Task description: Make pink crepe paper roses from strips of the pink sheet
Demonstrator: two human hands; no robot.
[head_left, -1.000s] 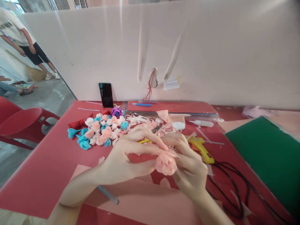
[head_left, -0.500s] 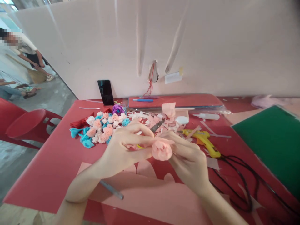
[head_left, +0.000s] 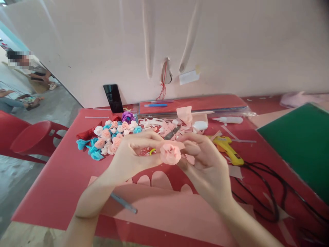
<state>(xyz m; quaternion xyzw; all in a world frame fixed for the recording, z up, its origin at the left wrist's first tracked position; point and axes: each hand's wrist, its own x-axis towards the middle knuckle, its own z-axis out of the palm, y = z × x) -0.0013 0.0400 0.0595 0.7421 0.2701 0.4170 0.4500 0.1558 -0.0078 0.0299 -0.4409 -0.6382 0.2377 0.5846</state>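
Observation:
A pink paper rose (head_left: pixel 170 154) is held up over the table between my two hands. My left hand (head_left: pixel 137 149) pinches it from the left, thumb below and fingers above. From the right, my right hand (head_left: pixel 203 161) has its fingers closed at the flower's side and back, by a loose pink petal edge (head_left: pixel 180 145). Its fingertips are partly hidden behind the rose. Below lie a large pink paper sheet (head_left: pixel 164 212), several cut pink petals (head_left: pixel 160 180) and a grey pen (head_left: pixel 124 203).
Finished paper flowers (head_left: pixel 110 137) in pink, white and blue are heaped at left, near a propped phone (head_left: pixel 113 98). Paper scraps (head_left: pixel 169 128), a yellow glue gun (head_left: pixel 228 151) with a black cord (head_left: pixel 267 181), and a green board (head_left: pixel 298 147) lie around. A red stool (head_left: pixel 32 137) stands left; a person sits beyond.
Both hands and the rose have shifted slightly up and left in view. My right hand's fingers have bent and changed their hold at the flower's side. The person at far left sits lower.

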